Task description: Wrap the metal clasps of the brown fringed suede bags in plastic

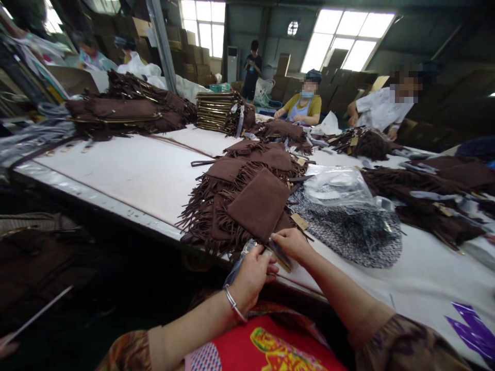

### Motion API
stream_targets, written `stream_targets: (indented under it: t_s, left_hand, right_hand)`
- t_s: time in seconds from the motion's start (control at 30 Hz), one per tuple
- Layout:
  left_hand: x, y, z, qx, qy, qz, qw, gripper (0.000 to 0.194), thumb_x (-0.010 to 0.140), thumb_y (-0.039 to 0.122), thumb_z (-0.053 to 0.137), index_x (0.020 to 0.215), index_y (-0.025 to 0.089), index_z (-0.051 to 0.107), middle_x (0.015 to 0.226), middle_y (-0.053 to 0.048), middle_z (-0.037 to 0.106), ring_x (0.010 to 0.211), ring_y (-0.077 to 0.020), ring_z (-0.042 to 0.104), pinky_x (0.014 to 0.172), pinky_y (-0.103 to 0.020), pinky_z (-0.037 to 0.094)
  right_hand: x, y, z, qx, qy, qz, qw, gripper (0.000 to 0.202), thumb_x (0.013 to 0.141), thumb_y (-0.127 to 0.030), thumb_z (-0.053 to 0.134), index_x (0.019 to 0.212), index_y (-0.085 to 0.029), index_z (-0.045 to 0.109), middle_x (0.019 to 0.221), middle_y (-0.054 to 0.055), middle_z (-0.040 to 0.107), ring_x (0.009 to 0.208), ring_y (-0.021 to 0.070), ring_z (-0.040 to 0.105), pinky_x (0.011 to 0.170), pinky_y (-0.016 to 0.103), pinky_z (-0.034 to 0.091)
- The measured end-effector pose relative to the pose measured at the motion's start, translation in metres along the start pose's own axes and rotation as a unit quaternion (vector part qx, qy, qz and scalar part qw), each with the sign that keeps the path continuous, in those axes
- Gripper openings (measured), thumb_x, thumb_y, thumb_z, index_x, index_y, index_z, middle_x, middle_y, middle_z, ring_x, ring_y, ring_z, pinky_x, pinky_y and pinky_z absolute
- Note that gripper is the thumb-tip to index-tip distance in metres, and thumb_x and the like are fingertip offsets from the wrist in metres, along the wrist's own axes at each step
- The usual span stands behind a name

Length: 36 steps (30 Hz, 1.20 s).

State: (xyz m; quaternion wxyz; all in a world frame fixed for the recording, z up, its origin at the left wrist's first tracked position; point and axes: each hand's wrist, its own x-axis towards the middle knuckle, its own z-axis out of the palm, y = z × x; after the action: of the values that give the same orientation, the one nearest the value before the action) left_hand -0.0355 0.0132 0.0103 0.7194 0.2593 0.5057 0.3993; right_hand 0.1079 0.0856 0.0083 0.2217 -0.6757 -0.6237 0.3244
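Observation:
A brown fringed pouch (pixel 260 203) lies on top of a heap of similar pouches (pixel 216 221) at the table's near edge. At its near corner, my right hand (pixel 293 244) pinches its edge, where a dark strip with a gold-coloured side hangs below the fingers. Close beside it, my left hand (pixel 253 273) has its fingers curled, and what lies inside them is hidden. Crumpled clear plastic (pixel 244 252) shows just behind the left hand. A tan paper tag (pixel 299 221) sticks out to the right of the pouch.
A black-and-white knitted item (pixel 348 232) lies at right, with clear bags (pixel 336 185) on it. Stacked pouches (pixel 218 112) and brown piles (pixel 124 113) stand farther back. Co-workers (pixel 303 105) are across the table (pixel 108 170). Purple plastic (pixel 474 327) lies at lower right.

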Motion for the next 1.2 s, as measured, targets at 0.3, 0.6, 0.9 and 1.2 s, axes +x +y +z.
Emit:
stream_targets:
  t_s: [0.3,0.6,0.9,1.2]
  left_hand:
    - [0.001,0.002,-0.017,0.062,0.023,0.067,0.996,0.021,0.082,0.024,0.052,0.101,0.02,0.058,0.077,-0.002,0.064,0.056,-0.011,0.055,0.052,-0.021,0.044]
    - [0.0,0.042,-0.063,0.144,0.087,0.179,0.969,0.012,0.081,0.025,0.057,0.073,0.019,0.064,0.059,-0.001,0.061,0.051,-0.0134,0.055,0.05,-0.024,0.039]
    - [-0.005,0.022,-0.071,0.158,0.083,0.139,0.974,0.013,0.079,0.029,0.062,0.075,0.018,0.067,0.065,-0.004,0.064,0.061,-0.0168,0.061,0.053,-0.025,0.045]
    - [0.016,0.009,-0.064,0.166,0.159,0.178,0.957,0.018,0.077,0.029,0.061,0.063,0.019,0.063,0.06,-0.002,0.062,0.058,-0.0157,0.055,0.056,-0.027,0.041]
  right_hand:
    - [-0.001,-0.009,0.004,0.171,-0.139,0.07,0.973,0.026,0.066,-0.04,0.073,0.069,-0.014,0.07,0.045,-0.005,0.052,0.041,0.0066,0.034,0.043,0.022,0.021]
    - [-0.019,-0.047,0.031,0.425,-0.22,0.099,0.872,0.04,0.052,-0.042,0.085,0.06,-0.015,0.057,0.052,-0.005,0.053,0.049,0.0077,0.043,0.051,0.023,0.033]
    - [-0.025,-0.041,0.05,0.479,-0.224,0.133,0.838,0.041,0.052,-0.04,0.088,0.07,-0.015,0.061,0.061,0.0,0.064,0.055,0.0135,0.057,0.057,0.027,0.045]
    - [-0.024,-0.036,0.047,0.381,-0.204,0.087,0.898,0.042,0.068,-0.053,0.075,0.073,-0.013,0.068,0.061,0.0,0.063,0.051,0.0103,0.051,0.051,0.023,0.037]
